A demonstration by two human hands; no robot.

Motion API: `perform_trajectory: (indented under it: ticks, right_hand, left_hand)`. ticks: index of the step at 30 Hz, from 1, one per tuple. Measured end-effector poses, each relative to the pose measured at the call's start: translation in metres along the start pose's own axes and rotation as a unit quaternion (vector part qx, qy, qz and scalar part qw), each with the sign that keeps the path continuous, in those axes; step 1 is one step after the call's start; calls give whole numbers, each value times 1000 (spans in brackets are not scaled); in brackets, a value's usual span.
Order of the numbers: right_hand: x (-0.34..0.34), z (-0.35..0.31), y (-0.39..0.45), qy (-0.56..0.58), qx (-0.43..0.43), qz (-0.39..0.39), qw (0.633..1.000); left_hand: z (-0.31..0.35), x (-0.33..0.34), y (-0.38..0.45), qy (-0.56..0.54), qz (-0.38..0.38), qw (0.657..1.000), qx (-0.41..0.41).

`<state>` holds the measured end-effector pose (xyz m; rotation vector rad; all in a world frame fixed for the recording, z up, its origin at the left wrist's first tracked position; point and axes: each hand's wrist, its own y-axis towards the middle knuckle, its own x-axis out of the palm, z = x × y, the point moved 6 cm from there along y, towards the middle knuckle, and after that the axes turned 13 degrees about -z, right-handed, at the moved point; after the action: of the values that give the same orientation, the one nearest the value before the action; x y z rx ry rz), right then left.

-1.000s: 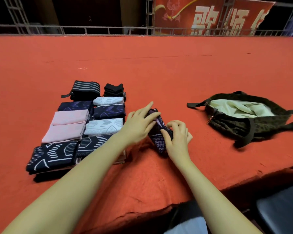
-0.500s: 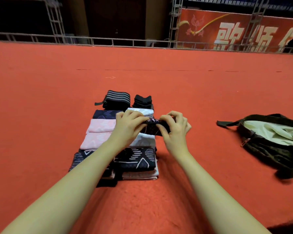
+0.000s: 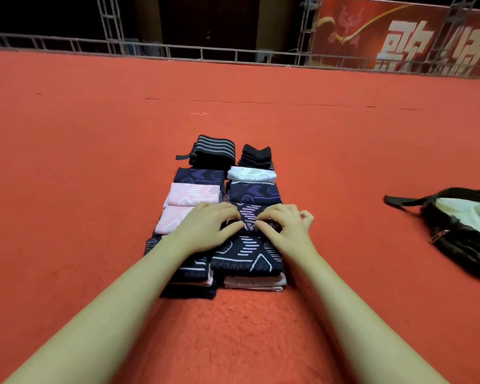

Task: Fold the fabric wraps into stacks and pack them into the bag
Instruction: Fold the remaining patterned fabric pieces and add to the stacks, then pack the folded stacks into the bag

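pinching a folded dark wrap [image 3: 250, 217] with both hands, left [image 3: 205, 231], right [image 3: 284, 231], on the stacks [image 3: 244, 253] | soft, light (may unfold) | grip across the folded edges

Both forearms reach forward; left grip [image 3: 209, 227] and right grip [image 3: 284, 227] side by side, fingers curled down

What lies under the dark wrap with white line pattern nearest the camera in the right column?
Under that dark wrap sit pale folded wraps, white and pinkish edges showing. Their tops and count are covered.
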<state>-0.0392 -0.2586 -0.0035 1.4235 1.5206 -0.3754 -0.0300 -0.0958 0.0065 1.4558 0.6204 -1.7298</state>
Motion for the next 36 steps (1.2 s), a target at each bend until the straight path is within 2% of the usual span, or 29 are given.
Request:
perform_trajectory:
  ticks: [2, 4, 6, 10, 15, 17, 20, 22, 27, 31, 36]
  right_hand:
    - [-1, 4, -1, -46, 40, -3, 998]
    - [-1, 15, -1, -47, 137, -38, 989]
    - [5, 19, -1, -47, 191, -71, 978]
    - [12, 18, 2, -33, 178, -77, 981]
    - [8, 14, 12, 66, 167, -14, 984]
    - [11, 17, 18, 72, 196, -15, 978]
    - [25, 23, 15, -33, 217, -101, 970]
    - [32, 26, 8, -56, 231, -141, 961]
    - [27, 21, -10, 69, 302, -110, 944]
    - [14, 10, -39, 44, 356, -147, 922]
    - [16, 0, -59, 27, 357, -273, 893]
  left_hand:
    - [6, 2, 0, 36, -27, 998, -52]
    - [10, 8, 0, 78, -68, 990, -100]
    - [12, 17, -2, 86, -106, 982, -131]
    - [10, 24, -6, 43, -143, 974, -168]
    - [13, 10, 8, 42, -51, 989, -134]
    - [10, 16, 20, 38, -75, 989, -121]
    - [7, 34, 24, 47, -146, 979, -131]
    - [6, 41, 22, 49, -164, 975, -139]
    - [7, 37, 19, 25, -187, 971, -144]
    - [13, 14, 3, -24, -142, 978, -149]
    - [34, -1, -20, 25, -78, 986, -144]
